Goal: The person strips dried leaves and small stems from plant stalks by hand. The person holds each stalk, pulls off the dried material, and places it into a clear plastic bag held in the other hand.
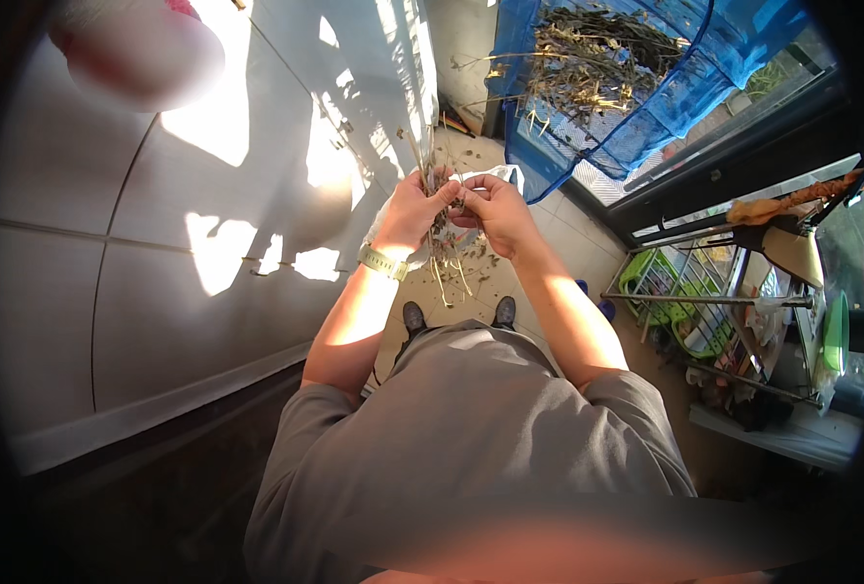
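Note:
My left hand (411, 209), with a pale watch band on its wrist, grips a small bunch of dried plant stalks (441, 252). Stalk ends stick out above and below the fist. Close beside it, my right hand (501, 214) pinches dried bits of the same bunch between thumb and fingers; the exact contact is partly hidden. Behind and below both hands is a whitish plastic bag (508, 175), largely covered by them. Brown dry fragments (484, 270) lie scattered over the tiled floor (541, 306).
A blue mesh hanging net (640, 135) holds a heap of dried plants (585, 66) at upper right. Beside the dark window frame (731, 157) stands a metal rack (709, 299) with green baskets (651, 274). A tiled wall (45, 292) runs along the left.

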Tool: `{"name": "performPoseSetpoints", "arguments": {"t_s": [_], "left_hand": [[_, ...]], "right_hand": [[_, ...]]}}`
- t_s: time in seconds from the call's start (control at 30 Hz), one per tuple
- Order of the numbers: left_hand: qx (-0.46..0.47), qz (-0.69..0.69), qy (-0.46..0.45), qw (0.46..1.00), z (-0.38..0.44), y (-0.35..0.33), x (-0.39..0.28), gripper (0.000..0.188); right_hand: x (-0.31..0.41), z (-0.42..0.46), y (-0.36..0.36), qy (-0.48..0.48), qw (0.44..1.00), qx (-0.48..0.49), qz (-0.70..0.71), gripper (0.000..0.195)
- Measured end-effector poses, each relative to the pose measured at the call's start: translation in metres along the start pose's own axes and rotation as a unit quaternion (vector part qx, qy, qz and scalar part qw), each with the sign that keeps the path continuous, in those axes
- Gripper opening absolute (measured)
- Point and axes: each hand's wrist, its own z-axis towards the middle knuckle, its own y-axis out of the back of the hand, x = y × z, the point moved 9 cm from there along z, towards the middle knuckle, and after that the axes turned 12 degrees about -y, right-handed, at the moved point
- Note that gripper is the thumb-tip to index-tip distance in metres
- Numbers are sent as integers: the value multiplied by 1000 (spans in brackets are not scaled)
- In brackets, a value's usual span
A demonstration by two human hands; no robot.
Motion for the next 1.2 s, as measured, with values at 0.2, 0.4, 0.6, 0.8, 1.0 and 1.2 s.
{"name": "performPoseSetpoints", "arguments": {"t_s": [0.2, 0.4, 0.6, 0.8, 1.0, 1.2], "left_hand": [[-10, 45, 0, 999, -2, -1, -8, 25], [-73, -4, -3, 997, 1, 17, -6, 19], [-73, -34, 14, 997, -4, 20, -10, 16], [-84, -40, 4, 996, -3, 27, -9, 18], [-91, -72, 12, 993, -5, 22, -15, 20], [-78, -30, -10, 996, 2, 27, -1, 20]], "right_hand": [[7, -7, 5, 16, 999, -29, -28, 15], [18, -31, 45, 40, 994, -98, -10, 16], [60, -27, 125, 137, 954, -192, 184, 11], [168, 36, 201, 257, 910, -297, 131, 12], [225, 65, 203, -3, 530, -492, -691, 51], [113, -13, 83, 264, 887, -271, -265, 52]]}}
